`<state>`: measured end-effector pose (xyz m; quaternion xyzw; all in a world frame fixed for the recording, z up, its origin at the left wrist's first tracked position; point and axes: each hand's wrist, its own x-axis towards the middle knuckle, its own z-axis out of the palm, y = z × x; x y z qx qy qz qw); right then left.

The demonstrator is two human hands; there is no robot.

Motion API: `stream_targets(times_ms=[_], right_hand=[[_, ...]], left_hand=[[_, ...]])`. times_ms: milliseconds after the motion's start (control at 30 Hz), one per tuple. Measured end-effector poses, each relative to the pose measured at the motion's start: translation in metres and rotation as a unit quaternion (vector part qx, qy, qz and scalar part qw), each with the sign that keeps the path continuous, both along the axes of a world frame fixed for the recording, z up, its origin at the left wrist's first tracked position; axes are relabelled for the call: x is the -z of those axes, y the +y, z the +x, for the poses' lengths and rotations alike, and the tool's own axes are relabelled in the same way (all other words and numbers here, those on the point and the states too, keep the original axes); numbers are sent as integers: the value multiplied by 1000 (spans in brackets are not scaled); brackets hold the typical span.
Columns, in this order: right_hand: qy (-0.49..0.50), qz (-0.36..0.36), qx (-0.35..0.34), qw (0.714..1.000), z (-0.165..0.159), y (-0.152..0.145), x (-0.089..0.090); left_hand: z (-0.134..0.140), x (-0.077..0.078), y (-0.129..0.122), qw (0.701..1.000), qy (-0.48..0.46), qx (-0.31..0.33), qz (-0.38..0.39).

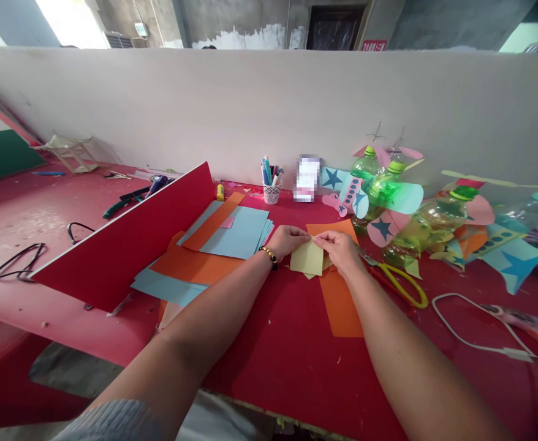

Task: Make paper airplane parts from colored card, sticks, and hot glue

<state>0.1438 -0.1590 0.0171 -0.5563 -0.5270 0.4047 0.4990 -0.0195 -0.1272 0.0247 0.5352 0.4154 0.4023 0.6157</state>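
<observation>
A small square of pale yellow paper [307, 259] is pinched at its top edge by my left hand [288, 241] and my right hand [339, 247], fingertips close together. More yellow scraps show beneath it. Behind and below my hands lies orange paper [341, 306] on the red table. Just right of my right wrist rest scissors with yellow handles [404, 286], their blades partly hidden. To the left of my left hand are stacked light blue sheets [236, 233] with an orange strip [214, 223] and a small pink piece on top.
A red upright board [131, 239] divides the table at left. At the back stand a cup of pens [271, 191] and a phone [307, 179]. Plastic bottles decorated with paper [439, 223] crowd the right side. A white cable [471, 300] curls at right.
</observation>
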Motion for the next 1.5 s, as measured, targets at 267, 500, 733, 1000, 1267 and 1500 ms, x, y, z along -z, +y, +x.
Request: stream_targets(times_ms=[267,500,733,1000,1267,1500], right_hand=[[70,-4,19,997,3,2,1],[89,-7,20,996,1,1,2],[119,-6,17,993,1,3,4],[137,-12,9,990,1,1,1],[144,-21,12,989,2,2,1],[138,-35,13,990,2,1,0]], left_hand=[[-3,1,5,998,-34,-6,-50],[-3,1,4,997,-59,-8,-57],[-3,1,5,992,-93,4,-87],[-4,0,4,989,-110,7,-100],[-4,4,6,991,-102,13,-90],[-2,4,5,995,-82,3,-60]])
